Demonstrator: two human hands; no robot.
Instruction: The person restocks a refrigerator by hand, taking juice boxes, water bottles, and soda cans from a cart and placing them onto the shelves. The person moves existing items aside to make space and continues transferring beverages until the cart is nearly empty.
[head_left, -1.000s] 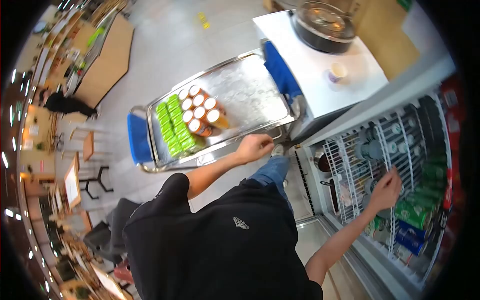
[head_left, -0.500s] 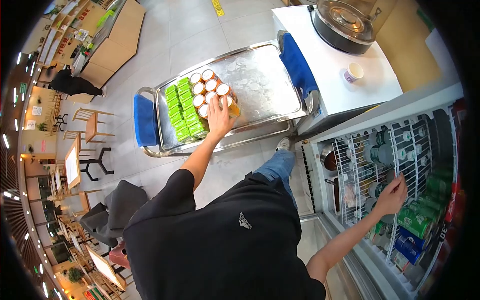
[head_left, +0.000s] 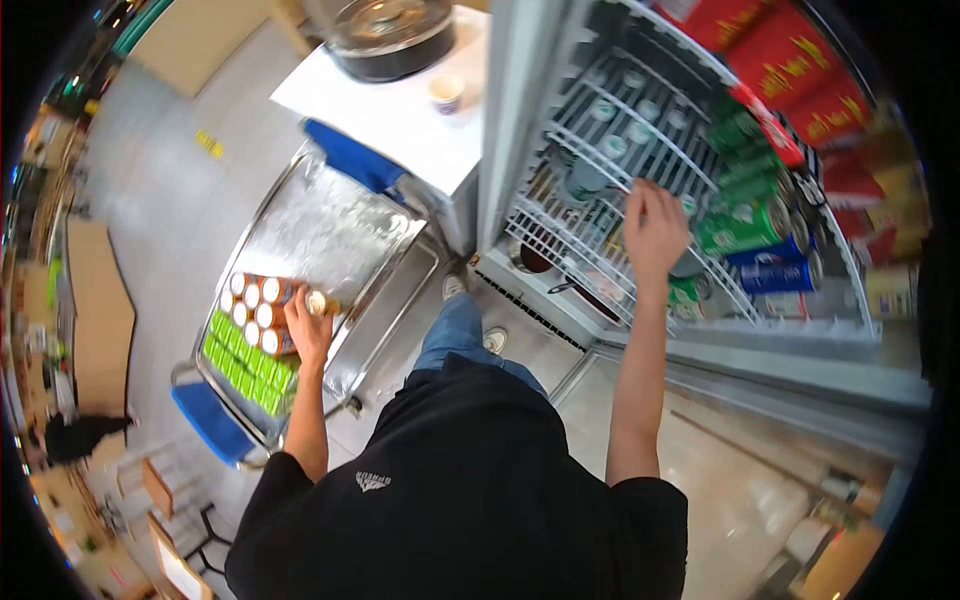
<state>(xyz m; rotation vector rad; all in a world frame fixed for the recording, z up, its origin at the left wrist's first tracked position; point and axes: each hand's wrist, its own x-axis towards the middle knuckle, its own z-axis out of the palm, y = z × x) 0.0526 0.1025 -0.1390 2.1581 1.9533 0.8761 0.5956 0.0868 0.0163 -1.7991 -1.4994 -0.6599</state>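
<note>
My left hand is closed around an orange can with a pale top, at the edge of a group of similar orange cans. These stand beside rows of green packs on a metal cart. My right hand is inside the open fridge, its fingers curled at the front rail of a white wire shelf. Bottles with pale caps stand around that shelf. Green cans and a blue can lie to the right.
A white table behind the cart bears a round lidded pot and a paper cup. Blue pads cover the cart's handles. Red boxes are at the fridge's far right. A person is at the far left.
The view has swung toward the fridge, so the cart appears further left. The can under my left hand now stands more upright and slightly apart from the group. My right hand stays at the shelf rail.
</note>
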